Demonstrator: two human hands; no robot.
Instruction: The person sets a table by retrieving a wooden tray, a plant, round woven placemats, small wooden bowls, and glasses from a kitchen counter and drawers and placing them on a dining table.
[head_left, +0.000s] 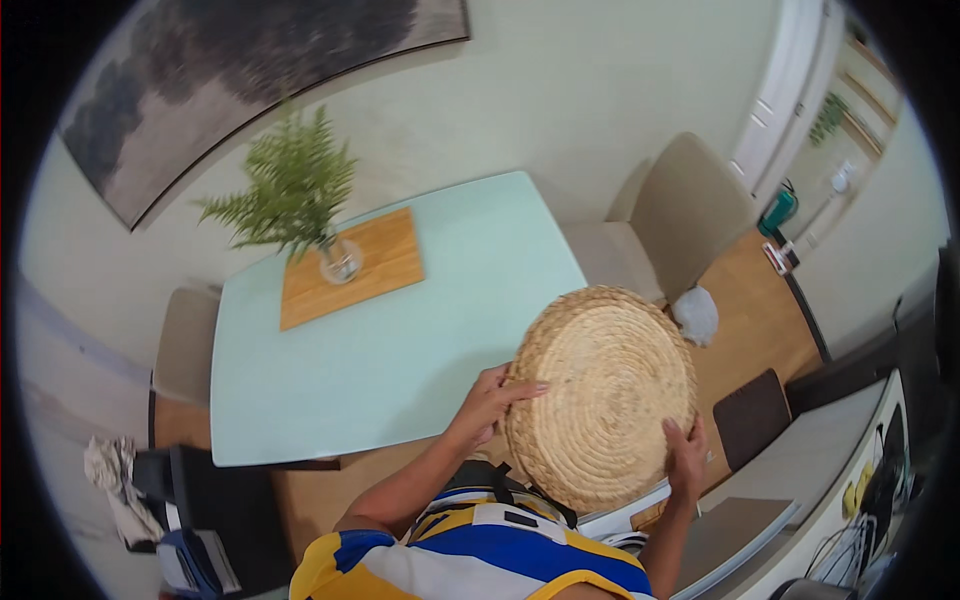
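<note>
A round cushion or mat of woven straw (607, 397), thick at its braided rim, is tilted up in front of my body at the right end of the table. My left hand (491, 405) grips its left edge, thumb lying over the coiled face. On the lower right edge, my right hand (684, 454) holds it with the thumb on the face and the fingers behind. The pale green tabletop (480, 300) lies beyond. On it, a glass vase (341, 262) with green fern fronds (289, 184) stands on a wooden board (390, 251).
A beige upholstered chair (686, 214) stands at the table's right end, another chair (187, 345) at the left. A white counter edge with cables (847, 551) is at lower right. Black furniture (225, 502) stands lower left. A green fire extinguisher (780, 210) is farther back.
</note>
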